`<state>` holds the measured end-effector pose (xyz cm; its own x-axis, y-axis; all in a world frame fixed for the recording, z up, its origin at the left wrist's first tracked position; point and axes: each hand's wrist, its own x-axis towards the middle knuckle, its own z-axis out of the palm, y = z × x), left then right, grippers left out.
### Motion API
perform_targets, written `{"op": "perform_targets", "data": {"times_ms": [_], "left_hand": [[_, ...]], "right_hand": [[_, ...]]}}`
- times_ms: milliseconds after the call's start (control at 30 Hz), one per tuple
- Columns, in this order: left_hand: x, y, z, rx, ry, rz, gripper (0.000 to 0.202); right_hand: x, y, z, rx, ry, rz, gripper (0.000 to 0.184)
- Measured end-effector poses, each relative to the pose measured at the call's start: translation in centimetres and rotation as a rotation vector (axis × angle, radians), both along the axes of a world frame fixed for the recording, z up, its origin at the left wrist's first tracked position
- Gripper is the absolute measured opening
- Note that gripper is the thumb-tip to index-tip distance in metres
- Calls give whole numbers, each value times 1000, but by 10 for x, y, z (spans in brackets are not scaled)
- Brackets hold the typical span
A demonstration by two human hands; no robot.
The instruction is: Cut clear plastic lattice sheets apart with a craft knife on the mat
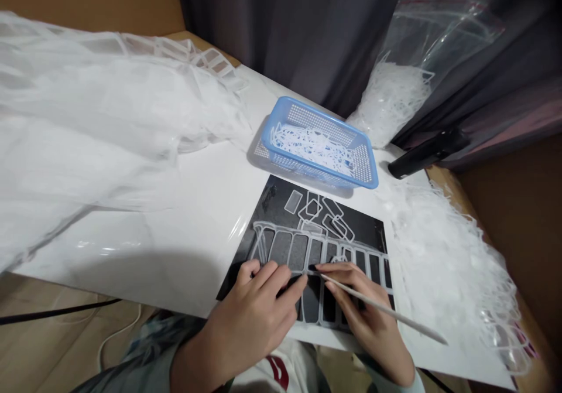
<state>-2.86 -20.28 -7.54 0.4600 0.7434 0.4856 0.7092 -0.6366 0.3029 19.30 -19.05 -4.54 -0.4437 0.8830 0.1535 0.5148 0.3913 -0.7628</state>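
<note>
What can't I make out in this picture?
Head view: part of the pale framework, hidden by the left hand.
Head view: floor of the blue basket, mostly covered by white pieces.
Head view: end of the large white heap, cut off by the left edge.
Head view: individual pieces in the clear bag, too small to count.

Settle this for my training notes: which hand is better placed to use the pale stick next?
Probably the right hand: it grips the pale stick close over the translucent frames. The left hand rests on them, without a tool, seemingly better suited to steadying.
</note>
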Motion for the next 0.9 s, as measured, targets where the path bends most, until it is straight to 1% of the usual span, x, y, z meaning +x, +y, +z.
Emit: {"op": "perform_targets", "data": {"times_ms": [67,267,500,700,800,900], "left_hand": [[0,0,-1,9,-31,20,28],[1,-1,1,-7,23,53,27],[1,-2,2,-43,76,55,25],[1,-1,3,-68,54,42,23],[1,0,3,-68,51,47,23],[1,0,3,-60,62,53,22]], "right_hand": [[-1,1,-1,-15,5,20,16],[-3,3,-2,-21,5,27,14],[-6,6,1,-5,-14,19,14],[-5,7,-1,11,-41,76,15],[-4,6,2,13,-68,102,17],[0,7,8,-10,-107,133,19]]}}
